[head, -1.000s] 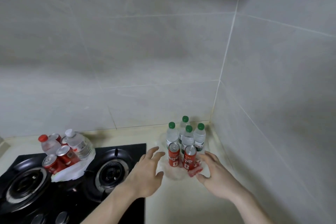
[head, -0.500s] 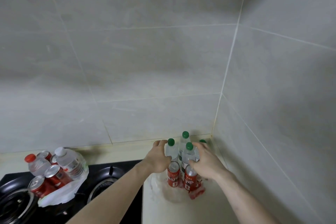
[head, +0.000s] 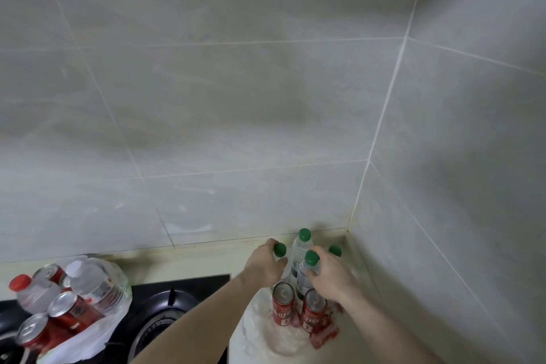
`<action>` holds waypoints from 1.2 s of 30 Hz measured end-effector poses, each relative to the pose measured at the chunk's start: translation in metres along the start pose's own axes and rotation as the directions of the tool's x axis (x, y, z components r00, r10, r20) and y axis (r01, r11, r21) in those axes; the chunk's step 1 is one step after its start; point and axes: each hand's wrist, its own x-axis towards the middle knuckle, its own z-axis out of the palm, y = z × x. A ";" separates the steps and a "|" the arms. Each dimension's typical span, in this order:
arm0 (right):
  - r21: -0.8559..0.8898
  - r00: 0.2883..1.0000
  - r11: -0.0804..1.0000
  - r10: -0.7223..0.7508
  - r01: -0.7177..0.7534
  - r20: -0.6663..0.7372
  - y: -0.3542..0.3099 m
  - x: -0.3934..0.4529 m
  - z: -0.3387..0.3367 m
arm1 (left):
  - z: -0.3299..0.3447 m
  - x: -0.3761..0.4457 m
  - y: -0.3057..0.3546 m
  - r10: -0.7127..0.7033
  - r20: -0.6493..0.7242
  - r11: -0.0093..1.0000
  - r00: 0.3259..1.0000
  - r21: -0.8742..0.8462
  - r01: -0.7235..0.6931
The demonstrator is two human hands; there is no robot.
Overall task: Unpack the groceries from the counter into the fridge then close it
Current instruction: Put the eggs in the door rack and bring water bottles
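- Green-capped water bottles, four of them, stand upright in the counter corner where the two grey tiled walls [head: 266, 97] meet; left-front bottle [head: 280, 254], rear bottle [head: 302, 248], centre-front bottle [head: 310, 267], right bottle [head: 335, 250] mostly hidden, only its cap shows
- left hand [head: 263, 266] grips the left-front bottle just under the cap; fingers curled round the bottle's far side, thumb side toward the camera
- right hand [head: 332, 276] wraps the centre-front bottle below its cap; fingers curled, clamped on the body; whether it also touches the right bottle, cannot tell
- two red drink cans [head: 283, 303] and [head: 314, 315] stand upright just in front of the bottles, on a crumpled clear plastic bag [head: 266, 331] with red print; neither hand touches them
- cream counter [head: 206, 257] runs along the back wall; bottles and cans sit on it, all near the right wall
- black gas hob [head: 165, 313] to the left; on it a second white plastic bag [head: 88, 337] holding red cans [head: 71, 310], a red-capped bottle [head: 32, 292] and a white-capped bottle [head: 91, 281], all tilted
- fridge out of frame
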 end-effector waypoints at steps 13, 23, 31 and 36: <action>0.090 0.993 0.995 -0.029 0.040 -0.117 0.000 0.002 0.013 | -0.004 -0.007 -0.009 0.054 -0.197 0.993 0.979 -0.090 -0.073; 0.212 0.932 0.938 -0.207 0.275 -0.296 -0.032 -0.053 -0.048 | -0.080 -0.078 0.027 0.242 -0.482 0.904 0.842 -0.204 -0.376; 0.318 0.883 0.863 -0.255 0.392 -0.394 -0.056 -0.120 -0.075 | -0.122 -0.166 0.031 0.292 -0.439 0.877 0.850 -0.232 -0.421; 0.351 0.910 0.862 -0.250 0.365 -0.330 -0.061 -0.168 -0.063 | -0.125 -0.213 0.013 0.323 -0.371 0.890 0.871 -0.194 -0.413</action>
